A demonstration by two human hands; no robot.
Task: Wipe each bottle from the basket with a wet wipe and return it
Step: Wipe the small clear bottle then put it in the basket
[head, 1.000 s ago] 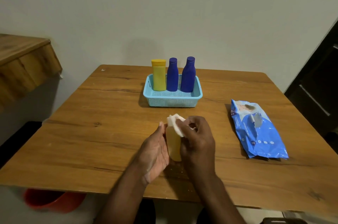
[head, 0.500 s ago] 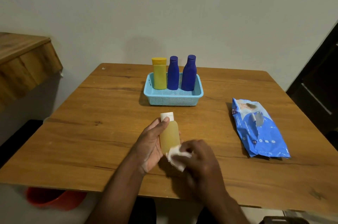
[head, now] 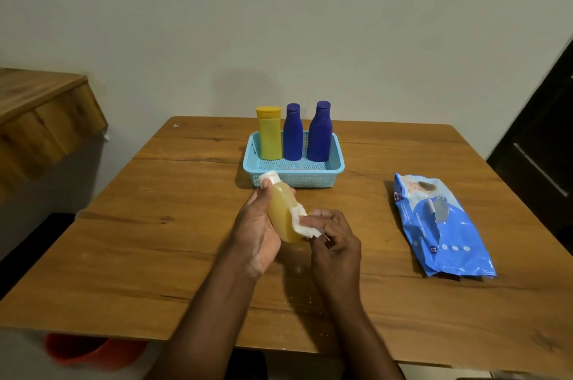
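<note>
Wiping step under way: left hand [head: 257, 224] grips amber bottle [head: 283, 214]; right hand [head: 336, 232] pinches wet wipe [head: 299, 221] against bottle's side. Next: return bottle to basket [head: 338, 162], 12 o'clock.

The person's left hand [head: 259, 232] grips a translucent amber plastic bottle with a white cap [head: 283, 212], tilted above the wooden table [head: 155, 240]. The right hand [head: 336, 238] pinches a white wet wipe [head: 300, 223] against the bottle's side. Behind, a light blue plastic basket [head: 294, 179] holds a yellow bottle [head: 269, 133] and two dark blue bottles [head: 293, 131] [head: 320, 131], all upright. A blue wipes packet [head: 443, 224] lies to the right.
</note>
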